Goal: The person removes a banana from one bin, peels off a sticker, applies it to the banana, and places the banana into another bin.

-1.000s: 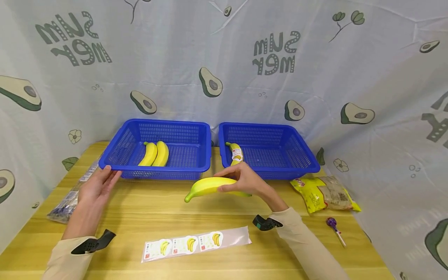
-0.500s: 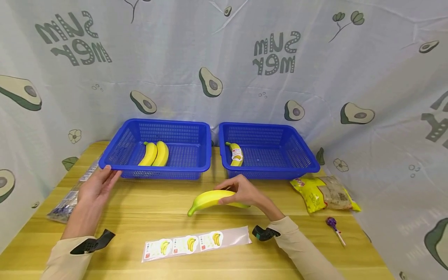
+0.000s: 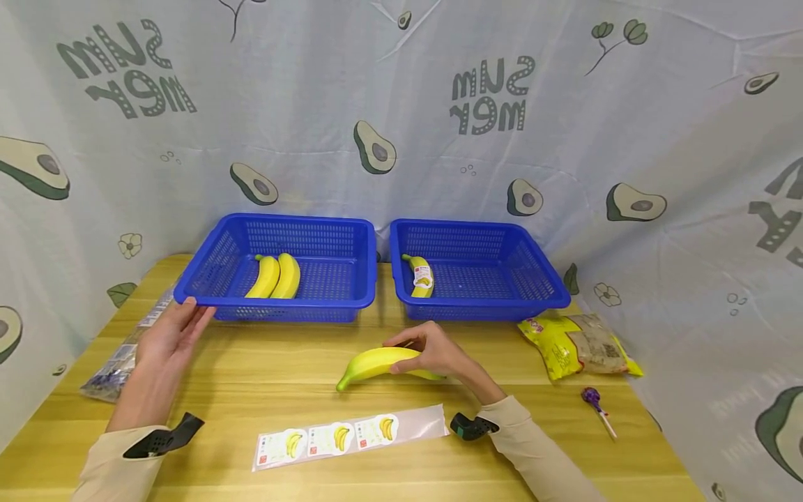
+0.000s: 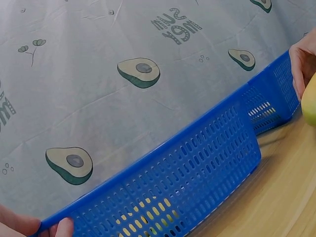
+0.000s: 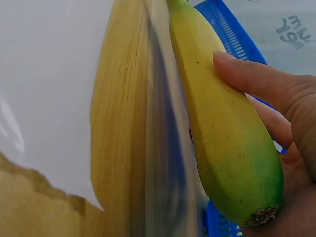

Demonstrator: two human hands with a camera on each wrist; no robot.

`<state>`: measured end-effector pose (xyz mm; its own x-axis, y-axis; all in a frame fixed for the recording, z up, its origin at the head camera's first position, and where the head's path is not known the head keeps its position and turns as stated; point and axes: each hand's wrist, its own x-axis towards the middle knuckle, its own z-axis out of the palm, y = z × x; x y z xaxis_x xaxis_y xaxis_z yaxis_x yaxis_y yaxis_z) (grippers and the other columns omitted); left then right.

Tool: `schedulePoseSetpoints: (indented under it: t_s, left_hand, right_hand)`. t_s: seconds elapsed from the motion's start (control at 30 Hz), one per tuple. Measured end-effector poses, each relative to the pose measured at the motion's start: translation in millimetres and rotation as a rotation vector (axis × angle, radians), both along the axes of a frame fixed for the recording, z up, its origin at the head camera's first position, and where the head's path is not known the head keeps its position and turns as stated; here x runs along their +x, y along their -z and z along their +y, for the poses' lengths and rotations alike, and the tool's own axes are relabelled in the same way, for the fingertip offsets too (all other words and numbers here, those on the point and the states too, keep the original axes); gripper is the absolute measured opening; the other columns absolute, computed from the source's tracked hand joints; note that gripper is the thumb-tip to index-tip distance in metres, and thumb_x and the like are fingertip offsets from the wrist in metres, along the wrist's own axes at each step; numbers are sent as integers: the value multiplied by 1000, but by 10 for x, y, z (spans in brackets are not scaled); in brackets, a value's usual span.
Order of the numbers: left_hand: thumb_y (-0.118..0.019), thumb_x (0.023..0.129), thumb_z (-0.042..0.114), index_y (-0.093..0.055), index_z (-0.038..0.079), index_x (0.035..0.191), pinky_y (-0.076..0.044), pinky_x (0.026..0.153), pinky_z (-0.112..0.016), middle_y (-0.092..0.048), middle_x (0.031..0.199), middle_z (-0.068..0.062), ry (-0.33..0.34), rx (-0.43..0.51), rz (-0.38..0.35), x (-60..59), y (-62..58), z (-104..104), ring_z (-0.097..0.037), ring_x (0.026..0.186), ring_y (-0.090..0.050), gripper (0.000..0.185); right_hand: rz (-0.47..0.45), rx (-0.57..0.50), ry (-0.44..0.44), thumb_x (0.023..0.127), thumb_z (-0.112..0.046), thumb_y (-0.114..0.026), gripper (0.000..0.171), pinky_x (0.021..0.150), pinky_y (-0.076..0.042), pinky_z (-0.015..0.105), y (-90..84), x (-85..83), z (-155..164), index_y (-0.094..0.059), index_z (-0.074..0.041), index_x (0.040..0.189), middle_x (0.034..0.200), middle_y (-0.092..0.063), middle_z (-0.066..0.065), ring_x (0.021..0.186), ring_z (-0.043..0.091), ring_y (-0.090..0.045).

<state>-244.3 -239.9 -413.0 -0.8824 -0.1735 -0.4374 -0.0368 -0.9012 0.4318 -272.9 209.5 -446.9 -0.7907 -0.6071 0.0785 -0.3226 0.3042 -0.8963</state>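
My right hand [image 3: 433,348] grips a yellow banana [image 3: 376,362] low over the wooden table [image 3: 251,380], in front of the two blue baskets. The right wrist view shows the banana [image 5: 222,128] held between thumb and fingers [image 5: 261,79]. My left hand [image 3: 169,335] holds the front left corner of the left basket [image 3: 276,301], which contains two bananas [image 3: 276,275]; its fingertips [image 4: 61,228] show at that rim [image 4: 163,163]. The right basket [image 3: 479,307] holds one banana with a label [image 3: 422,275]. A strip of banana stickers [image 3: 348,436] lies near the table's front edge.
A yellow snack bag [image 3: 580,345] and a purple lollipop [image 3: 596,404] lie at the right. A clear packet [image 3: 119,352] lies at the left edge. An avocado-print cloth [image 3: 401,118] hangs behind and beside the table.
My right hand has lowered the banana toward the table and drawn it slightly nearer. The left hand has stayed on the basket corner.
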Motion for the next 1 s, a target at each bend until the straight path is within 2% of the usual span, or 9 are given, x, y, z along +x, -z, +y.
schedulePoseSetpoints:
  t_s: [0.4,0.6,0.83,0.93,1.0]
  left_hand:
    - [-66,102,-5,-38,29,167,-59,99,-32,-71,98,-9,-30,-45,-26,-9,1,34,-19,91,-75,78]
    - [-66,102,-4,-36,30,168,-58,101,-32,-72,97,-10,-18,-52,-17,-5,0,28,-20,89,-76,79]
    - [-64,105,2,-29,30,170,-57,102,-33,-70,97,-9,49,-102,-2,-8,-12,41,-19,90,-74,80]
    - [-61,107,3,-23,28,171,-57,103,-32,-69,96,-9,110,-126,11,-7,-19,63,-19,90,-74,79]
    - [-59,108,2,-28,25,167,-57,104,-31,-69,96,-10,167,-134,31,10,-18,87,-19,92,-74,71]
  right_hand:
    - [-12,-5,13,81,6,-91,40,85,-62,25,119,-9,8,-79,7,118,118,-78,20,94,10,-73]
    - [-11,-17,4,80,6,-92,40,86,-62,25,137,-14,17,-78,7,118,118,-78,20,94,10,-73]
    - [-13,-11,0,80,6,-92,41,87,-61,24,169,-31,39,-78,6,119,119,-78,20,96,9,-73]
    - [-7,-6,-5,81,6,-92,41,87,-60,23,172,-33,39,-78,6,120,119,-78,20,96,9,-72]
    - [-6,-7,-8,81,6,-91,41,87,-60,23,168,-31,36,-78,6,120,119,-78,20,97,9,-72]
